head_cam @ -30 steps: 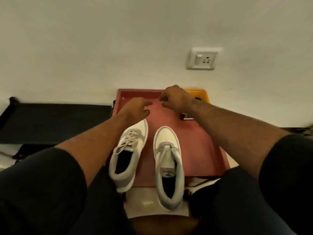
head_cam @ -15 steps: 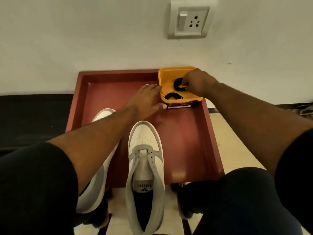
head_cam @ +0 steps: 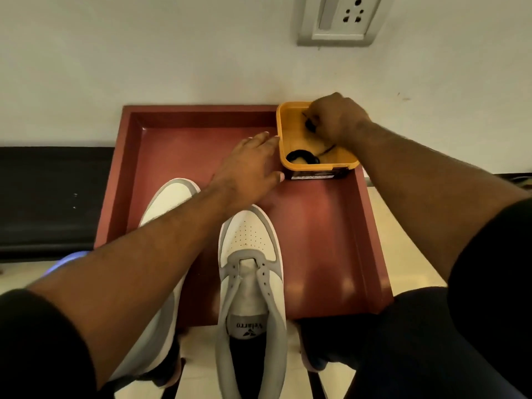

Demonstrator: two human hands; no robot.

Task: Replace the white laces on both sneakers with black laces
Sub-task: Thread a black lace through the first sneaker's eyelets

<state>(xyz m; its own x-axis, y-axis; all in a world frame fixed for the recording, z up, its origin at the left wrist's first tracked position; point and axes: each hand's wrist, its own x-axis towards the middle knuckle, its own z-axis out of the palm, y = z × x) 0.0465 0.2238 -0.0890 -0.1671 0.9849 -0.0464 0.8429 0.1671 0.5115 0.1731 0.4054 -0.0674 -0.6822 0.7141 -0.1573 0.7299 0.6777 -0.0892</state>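
Low in the middle of the frame, the unlaced sneaker (head_cam: 252, 286) shows its tongue label, which reads "Velarro" (upside down from this view) above a small dark logo; its eyelets stand empty. Left of it, the second sneaker (head_cam: 169, 203) lies mostly hidden under the left forearm. Both rest on a red tray (head_cam: 325, 240), heels overhanging its near edge, with bare tray floor to their right. At the tray's upper right corner sits a yellow box (head_cam: 290, 131) with a dark label strip on its front, too small to read. The right hand (head_cam: 336, 119) reaches into it, fingers curled around a black lace (head_cam: 310, 123); another coiled black lace (head_cam: 302, 156) lies near the front wall. The left hand (head_cam: 253, 168), fingers straight, presses against the box's left side. A wall socket (head_cam: 339, 18) sits above.
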